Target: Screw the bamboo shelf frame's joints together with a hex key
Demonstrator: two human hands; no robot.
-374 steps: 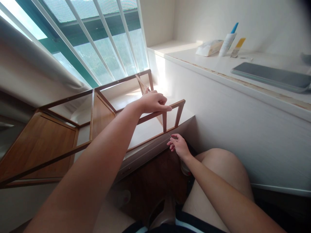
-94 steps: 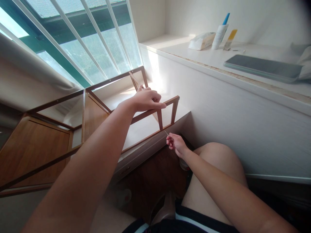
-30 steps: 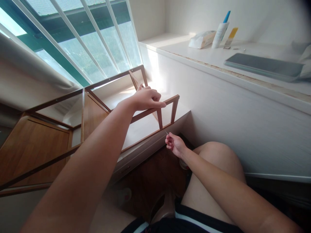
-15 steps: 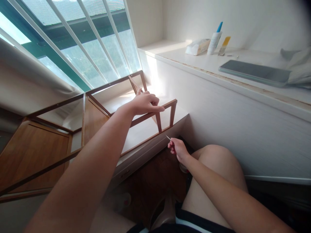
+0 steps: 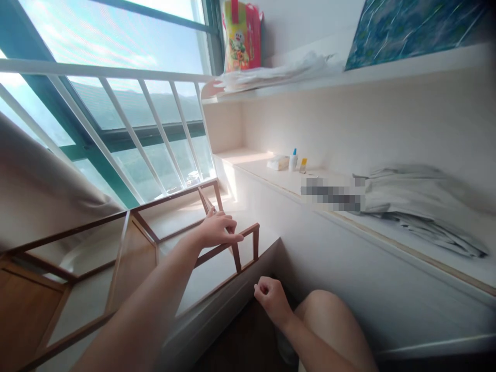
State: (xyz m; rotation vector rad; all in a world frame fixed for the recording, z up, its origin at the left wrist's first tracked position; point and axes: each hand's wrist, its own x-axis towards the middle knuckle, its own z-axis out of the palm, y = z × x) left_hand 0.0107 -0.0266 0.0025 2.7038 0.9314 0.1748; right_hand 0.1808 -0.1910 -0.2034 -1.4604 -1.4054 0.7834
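My left hand (image 5: 219, 231) steadied the wooden rack (image 5: 132, 243) on the window ledge (image 5: 217, 268).

Its fingers curled over the rack's top rail near the right end, keeping the frame from tipping off the ledge's front edge. My right hand (image 5: 269, 297) hung just below that edge, balled into 1 tight fist; whether it pinched anything, I couldn't tell.

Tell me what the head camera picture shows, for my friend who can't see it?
A person's left hand grips a rail of a wooden rack lying on its side on a window ledge, while the right hand is closed in a fist just below it. To the right, a white shelf holds small bottles and folded cloth.
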